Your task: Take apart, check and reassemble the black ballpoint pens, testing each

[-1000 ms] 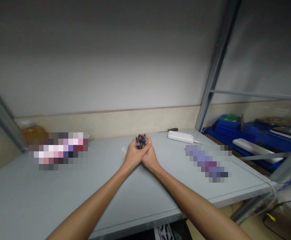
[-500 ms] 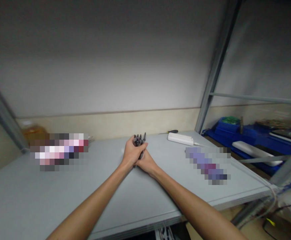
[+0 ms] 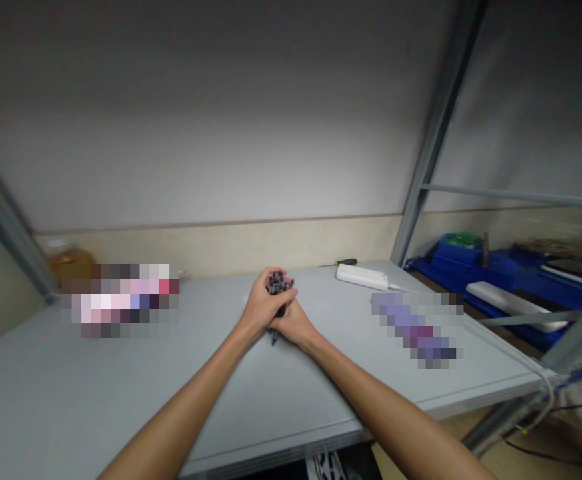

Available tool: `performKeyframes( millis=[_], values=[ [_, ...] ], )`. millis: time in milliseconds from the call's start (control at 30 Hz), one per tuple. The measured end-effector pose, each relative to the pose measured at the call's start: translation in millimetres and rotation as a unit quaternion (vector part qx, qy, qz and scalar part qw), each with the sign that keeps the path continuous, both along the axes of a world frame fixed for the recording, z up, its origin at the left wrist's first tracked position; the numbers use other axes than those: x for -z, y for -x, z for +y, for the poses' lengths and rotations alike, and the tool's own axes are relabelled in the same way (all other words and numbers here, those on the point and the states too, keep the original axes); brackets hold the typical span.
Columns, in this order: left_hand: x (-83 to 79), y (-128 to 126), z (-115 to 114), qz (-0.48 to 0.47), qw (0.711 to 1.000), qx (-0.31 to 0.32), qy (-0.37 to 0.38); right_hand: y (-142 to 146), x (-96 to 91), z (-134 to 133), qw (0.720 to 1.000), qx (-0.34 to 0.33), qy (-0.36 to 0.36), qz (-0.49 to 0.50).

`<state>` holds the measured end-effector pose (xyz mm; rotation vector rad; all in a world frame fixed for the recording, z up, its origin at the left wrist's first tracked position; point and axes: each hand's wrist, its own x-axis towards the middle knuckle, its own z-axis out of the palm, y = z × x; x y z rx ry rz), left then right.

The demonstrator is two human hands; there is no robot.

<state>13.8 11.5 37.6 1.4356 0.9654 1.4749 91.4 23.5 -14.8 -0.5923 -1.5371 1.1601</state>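
Note:
Both hands are clasped round a bundle of thin dark pieces at the middle of the table. Their grey-black ends stick up between my fingers, and one dark tip pokes out below; the exact kind cannot be made out. My left hand wraps the left side, its thumb lying across the front. From the right, my right hand closes round the lower part, with most of its fingers hidden. The hands touch each other just above the grey tabletop.
A white power strip with a cable and a dark screwdriver lie behind to the right. Blurred-out items are on both sides. An amber container stands at back left. Beyond the metal post are blue trays.
The bundle's upper ends have sunk lower into my hands and look more even. A dark tip now shows farther out below. My left fingers have curled over the far side.

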Motion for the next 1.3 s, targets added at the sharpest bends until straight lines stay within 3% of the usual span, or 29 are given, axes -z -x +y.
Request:
performKeyframes(
  millis=[133,300,467,667,1100,1300],
  values=[
    [-2.7,0,-2,0.005,1.000,0.023,0.020,0,2.5,2,0.999,0.025,-0.010,-0.044],
    [-10.0,0,-4,0.014,1.000,-0.011,0.023,-1,2.9,3,0.995,0.044,-0.052,-0.078],
    [-15.0,4,-7,0.012,1.000,0.011,0.016,-5,-2.4,0,0.990,0.042,-0.079,-0.109],
    [-10.6,12,-4,0.045,0.999,0.009,0.002,-8,-10.0,-3,0.989,-0.004,-0.098,-0.112],
    [1.8,20,-15,0.051,0.999,0.010,0.010,-16,-5.6,-8,0.965,0.005,-0.131,-0.227],
    [1.1,23,-11,0.086,0.994,-0.059,-0.045,-16,-5.7,-8,0.951,0.029,-0.100,-0.290]
  ],
)
